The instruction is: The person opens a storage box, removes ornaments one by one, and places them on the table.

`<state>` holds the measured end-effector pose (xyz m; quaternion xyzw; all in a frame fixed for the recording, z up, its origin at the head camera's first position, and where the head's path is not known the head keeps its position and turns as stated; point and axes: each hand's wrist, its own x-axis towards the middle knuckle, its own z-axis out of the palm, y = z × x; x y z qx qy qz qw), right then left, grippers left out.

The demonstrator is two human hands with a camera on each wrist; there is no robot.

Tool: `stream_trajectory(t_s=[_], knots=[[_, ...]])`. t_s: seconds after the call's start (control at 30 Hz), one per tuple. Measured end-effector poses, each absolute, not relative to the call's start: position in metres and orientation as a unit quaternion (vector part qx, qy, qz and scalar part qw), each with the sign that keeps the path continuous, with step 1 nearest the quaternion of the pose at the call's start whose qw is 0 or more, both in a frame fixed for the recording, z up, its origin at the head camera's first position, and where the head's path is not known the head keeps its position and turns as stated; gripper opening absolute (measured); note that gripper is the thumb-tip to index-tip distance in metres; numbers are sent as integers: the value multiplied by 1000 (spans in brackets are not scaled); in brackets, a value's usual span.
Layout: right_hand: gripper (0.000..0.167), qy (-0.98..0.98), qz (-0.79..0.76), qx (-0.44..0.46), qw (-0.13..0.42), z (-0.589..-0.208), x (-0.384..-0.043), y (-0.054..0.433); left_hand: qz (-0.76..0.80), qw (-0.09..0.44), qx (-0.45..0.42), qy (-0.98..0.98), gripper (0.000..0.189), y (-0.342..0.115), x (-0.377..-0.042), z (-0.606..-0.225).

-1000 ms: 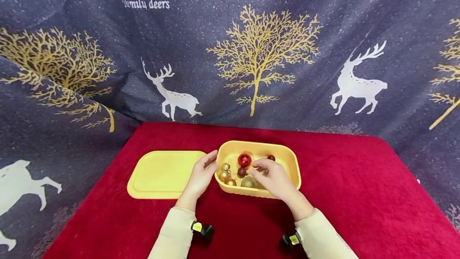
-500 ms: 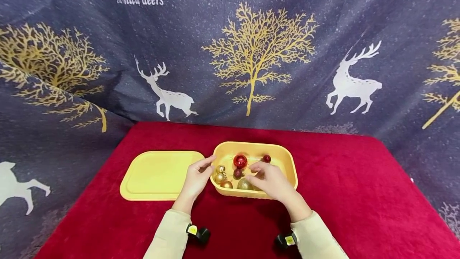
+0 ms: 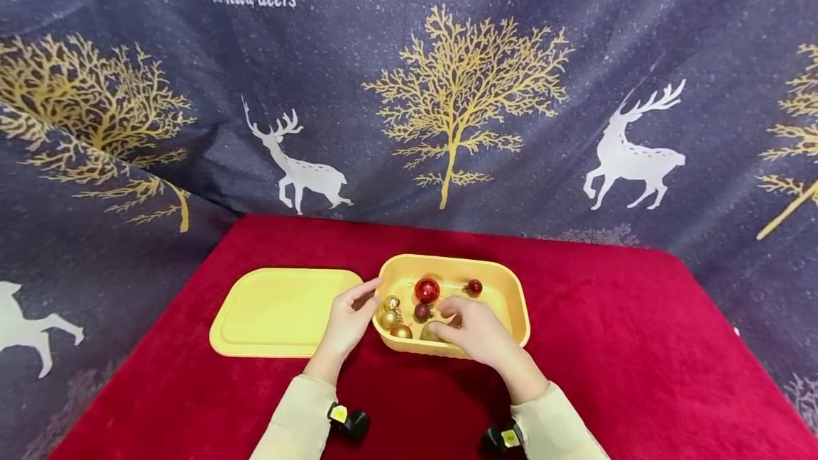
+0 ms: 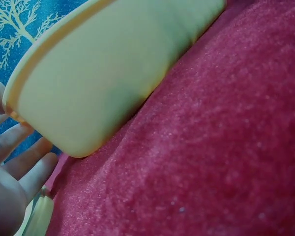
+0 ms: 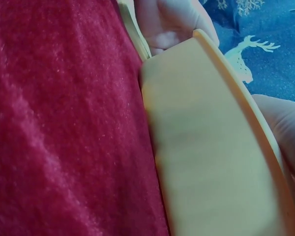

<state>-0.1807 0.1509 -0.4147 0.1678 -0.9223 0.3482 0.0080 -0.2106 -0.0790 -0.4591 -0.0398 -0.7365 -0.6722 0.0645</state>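
Note:
In the head view a yellow plastic box holds several Christmas baubles. My left hand is at its left end, the fairly straight fingers touching the outer wall; in the left wrist view these fingers spread beside the end wall. My right hand reaches over the front rim, thumb and fingers bent and apart above a glittery gold bauble. The thumb overlaps that bauble. A shiny red bauble and a dark red bauble lie just left of the fingertips. In the right wrist view the box wall hides the fingertips.
A flat yellow lid lies left of the box on the red cloth. Several gold baubles, among them a copper-gold bauble, sit in the box's left end. Another dark red bauble lies farther back. A printed backdrop hangs behind.
My right hand has shifted slightly left and lower, its thumb now covering part of the glittery gold bauble. My left hand stays at the box's left end. The head view has shifted slightly.

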Motion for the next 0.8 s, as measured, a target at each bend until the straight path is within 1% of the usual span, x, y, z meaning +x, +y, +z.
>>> stream_trajectory(t_s=[0.17,0.4,0.57,0.8], knots=[[35,-929,336,154,12,-416,-181,152,-674,53,-35,-736,36,-79,-209,-458],[38,-926,341,161,3,-416,-182,155,-683,58,-50,-726,37,-80,-209,-457],[35,-922,351,161,-21,-418,-182,158,-689,53,-55,-721,37,-78,-208,-458],[30,-919,358,162,-40,-416,-183,156,-686,57,-57,-723,38,-79,-210,-459]])
